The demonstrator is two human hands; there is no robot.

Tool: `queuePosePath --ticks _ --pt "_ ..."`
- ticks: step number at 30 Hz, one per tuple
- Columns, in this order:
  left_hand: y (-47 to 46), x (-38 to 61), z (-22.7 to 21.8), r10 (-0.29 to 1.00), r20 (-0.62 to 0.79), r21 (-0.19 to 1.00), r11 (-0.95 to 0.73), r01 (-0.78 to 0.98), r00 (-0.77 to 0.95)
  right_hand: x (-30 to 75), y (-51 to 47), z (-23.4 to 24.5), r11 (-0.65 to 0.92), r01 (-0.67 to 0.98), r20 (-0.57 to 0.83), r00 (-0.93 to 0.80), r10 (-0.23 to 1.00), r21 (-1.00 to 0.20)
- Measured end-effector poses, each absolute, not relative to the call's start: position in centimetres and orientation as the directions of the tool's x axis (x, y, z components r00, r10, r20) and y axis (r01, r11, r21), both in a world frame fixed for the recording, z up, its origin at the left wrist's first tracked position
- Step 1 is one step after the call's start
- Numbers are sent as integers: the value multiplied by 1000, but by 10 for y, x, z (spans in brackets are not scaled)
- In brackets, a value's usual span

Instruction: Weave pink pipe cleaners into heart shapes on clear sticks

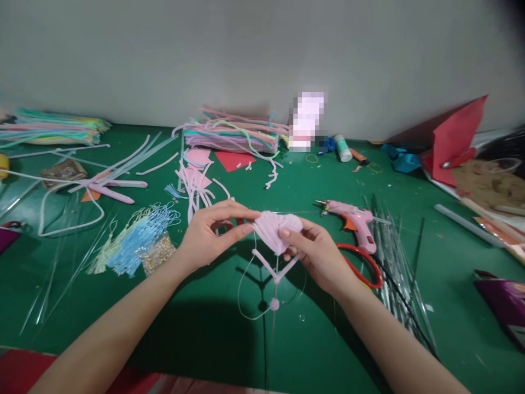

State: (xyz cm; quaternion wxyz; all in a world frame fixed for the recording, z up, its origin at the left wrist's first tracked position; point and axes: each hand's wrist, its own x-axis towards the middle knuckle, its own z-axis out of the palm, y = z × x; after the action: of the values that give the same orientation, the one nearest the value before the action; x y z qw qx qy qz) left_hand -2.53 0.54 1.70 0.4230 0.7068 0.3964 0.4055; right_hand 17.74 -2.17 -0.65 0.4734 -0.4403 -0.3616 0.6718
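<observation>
A pale pink heart [268, 232] of fuzzy pipe-cleaner rows is held up over the table. My right hand [318, 249] grips its right side, thumb in front and fingers behind. At the upper left edge, my left hand [217, 230] is closed in a pinch, thumb and fingertips touching the heart. Below hang a V-shaped pink pipe cleaner [276, 278] and a small pink pom-pom [274, 304] on a thin stick. A loose pale thread [240, 290] loops down from the heart's left edge to the pom-pom.
A pink glue gun [356, 219] and red-handled scissors [371, 268] lie right, beside thin clear sticks [397, 262]. Blue tassels [135, 246] and a bag of gold beads [158, 254] lie left. Pipe-cleaner bundles [233, 134] line the back of the green table [197, 323].
</observation>
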Motion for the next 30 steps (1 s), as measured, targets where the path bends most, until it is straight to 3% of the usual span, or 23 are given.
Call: queuePosePath --ticks 7,11,14,16,19,25,30 --pt "5 -22 17 926 246 907 -324 268 287 177 -24 -8 -287 -273 -245 -177 953 -918" --pt "4 -19 16 970 116 953 -169 251 212 177 -23 -7 -305 -327 -259 -177 950 -895" --pt "3 -19 16 936 -85 994 56 95 341 180 -20 -8 -298 -368 -250 -174 953 -881" --pt "2 -19 18 843 -215 971 239 15 493 183 -18 -10 -315 -401 -242 -223 944 -860" --pt "-2 -18 24 721 -268 925 378 -39 639 183 -17 -12 -370 -439 -241 -322 916 -819" --pt "-7 -13 32 769 -169 984 173 53 617 174 -23 -15 -183 -215 -147 -174 974 -959" --pt "-3 -12 24 848 -98 977 -18 213 521 181 -15 -18 -307 -372 -236 -223 946 -876"
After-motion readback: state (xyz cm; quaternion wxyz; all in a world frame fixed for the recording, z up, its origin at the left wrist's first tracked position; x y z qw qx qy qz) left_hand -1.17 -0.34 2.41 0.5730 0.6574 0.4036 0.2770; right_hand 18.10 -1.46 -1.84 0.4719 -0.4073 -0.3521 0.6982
